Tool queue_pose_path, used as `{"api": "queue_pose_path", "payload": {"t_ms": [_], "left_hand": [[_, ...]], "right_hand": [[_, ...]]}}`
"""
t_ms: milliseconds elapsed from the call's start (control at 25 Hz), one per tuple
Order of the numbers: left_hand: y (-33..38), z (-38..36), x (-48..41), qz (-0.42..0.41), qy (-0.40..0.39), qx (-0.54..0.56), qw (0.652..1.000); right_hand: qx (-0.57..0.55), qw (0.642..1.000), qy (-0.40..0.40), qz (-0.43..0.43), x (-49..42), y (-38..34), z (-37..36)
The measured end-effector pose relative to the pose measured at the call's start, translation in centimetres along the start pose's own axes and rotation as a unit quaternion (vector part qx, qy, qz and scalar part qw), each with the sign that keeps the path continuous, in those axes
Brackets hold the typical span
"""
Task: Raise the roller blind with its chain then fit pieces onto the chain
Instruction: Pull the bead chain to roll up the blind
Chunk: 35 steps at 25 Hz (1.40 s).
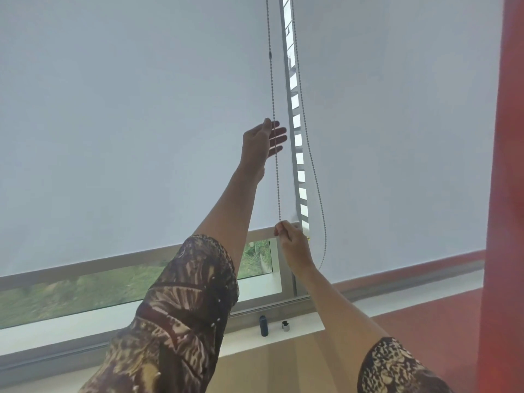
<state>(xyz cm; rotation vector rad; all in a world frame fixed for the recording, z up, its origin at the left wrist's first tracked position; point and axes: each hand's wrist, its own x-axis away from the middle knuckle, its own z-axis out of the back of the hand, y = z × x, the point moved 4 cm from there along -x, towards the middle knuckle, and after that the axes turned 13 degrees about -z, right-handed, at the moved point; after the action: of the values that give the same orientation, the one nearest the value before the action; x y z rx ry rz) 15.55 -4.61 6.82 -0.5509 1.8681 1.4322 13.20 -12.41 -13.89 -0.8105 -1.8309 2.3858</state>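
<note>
A white roller blind [127, 123] covers most of the left window, its bottom edge a little above the sill. Its bead chain [272, 89] hangs in a long loop beside the blind's right edge, with a small dark connector high on the near strand. My left hand [262, 143] is raised high, fingers spread, just behind the near strand and not closed on it. My right hand [292, 242] is lower, pinching the same strand at the blind's bottom corner. A dark blue cylindrical piece [263, 326] and a small silver and black piece [285, 326] stand on the sill.
A second white blind [397, 123] covers the right window. A red wall or curtain edge [507, 165] runs down the far right. The window frame [85, 268] and white sill [297, 327] lie below, with greenery visible through the uncovered glass strip.
</note>
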Motion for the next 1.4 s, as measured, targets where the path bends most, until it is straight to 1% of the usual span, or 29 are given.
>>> {"api": "queue_pose_path", "payload": {"t_ms": [120, 280, 480, 600, 680, 720, 760, 840, 920, 1000, 1200, 1280, 1400], "left_hand": [[0.9, -1.2, -0.5, -0.005, 0.014, 0.012, 1.0], [1.8, -2.3, -0.9, -0.012, 0.034, 0.018, 0.999], [0.9, -2.5, 1.0, -0.045, 0.041, -0.059, 0.996], [-0.4, -2.2, 2.9, -0.064, 0.039, -0.111, 0.991], [-1.0, -2.2, 3.8, -0.075, 0.041, -0.14, 0.986], [-1.4, -2.0, 4.3, -0.078, 0.045, -0.151, 0.984], [-1.8, -1.8, 4.9, -0.08, 0.05, -0.163, 0.982], [-2.9, -1.1, 5.9, -0.084, 0.058, -0.189, 0.977], [-4.6, -0.1, 7.1, -0.085, 0.065, -0.212, 0.971], [-6.2, 0.4, 8.4, -0.075, 0.053, -0.205, 0.974], [-8.0, -0.6, 11.0, -0.053, 0.062, -0.192, 0.978], [-8.6, -1.2, 12.0, -0.055, 0.058, -0.19, 0.979], [-9.8, -1.4, 13.2, -0.051, 0.05, -0.177, 0.982]], "right_hand": [[0.001, 1.0, -0.003, 0.009, 0.8, 0.3, 0.1], [0.02, 0.999, -0.026, -0.011, 1.8, 2.2, -0.1], [0.066, 0.995, -0.063, -0.028, 2.9, 5.2, -0.5], [0.114, 0.986, -0.107, -0.059, 3.0, 6.3, -0.7], [0.114, 0.974, -0.169, -0.099, 2.7, 5.7, -0.4], [0.093, 0.968, -0.202, -0.119, 2.2, 4.9, -0.1], [0.057, 0.965, -0.218, -0.135, 1.4, 3.7, 0.4], [-0.043, 0.971, -0.189, -0.14, -1.0, 0.1, 2.2], [-0.15, 0.971, -0.155, -0.1, -3.1, -5.0, 4.2], [-0.215, 0.964, -0.146, -0.055, -4.8, -10.2, 5.7], [-0.213, 0.968, -0.13, 0.014, -7.8, -21.3, 7.1], [-0.214, 0.969, -0.119, 0.021, -8.2, -24.4, 7.2], [-0.24, 0.967, -0.082, 0.012, -8.8, -26.9, 7.8]]}}
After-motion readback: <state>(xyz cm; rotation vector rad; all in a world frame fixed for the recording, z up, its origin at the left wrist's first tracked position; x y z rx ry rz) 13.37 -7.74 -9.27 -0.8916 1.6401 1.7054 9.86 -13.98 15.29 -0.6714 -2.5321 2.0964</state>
